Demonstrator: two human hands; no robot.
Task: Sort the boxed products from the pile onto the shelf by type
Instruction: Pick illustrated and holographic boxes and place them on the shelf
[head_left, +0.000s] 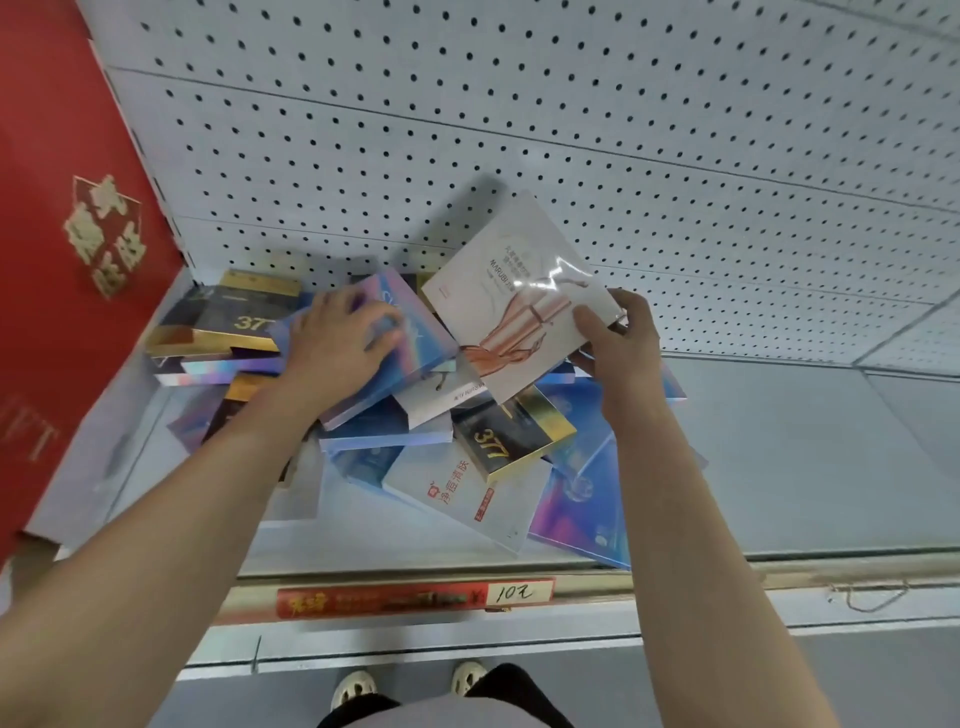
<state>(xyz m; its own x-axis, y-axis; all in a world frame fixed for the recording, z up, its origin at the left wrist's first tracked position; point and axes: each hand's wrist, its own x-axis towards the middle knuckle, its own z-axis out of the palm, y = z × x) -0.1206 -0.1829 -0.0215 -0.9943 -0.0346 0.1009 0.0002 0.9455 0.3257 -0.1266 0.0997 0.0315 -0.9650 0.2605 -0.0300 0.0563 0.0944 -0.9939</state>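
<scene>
1. Boxes lie in a mixed pile (457, 436) at the shelf's (779, 467) left end.
2. Right hand (618, 343) pinches a white box (514, 296), tilted up off the pile, likely to read its type.
3. Left hand (337, 343) presses flat, fingers spread, on an iridescent box (415, 358), probably steadying the pile.
</scene>
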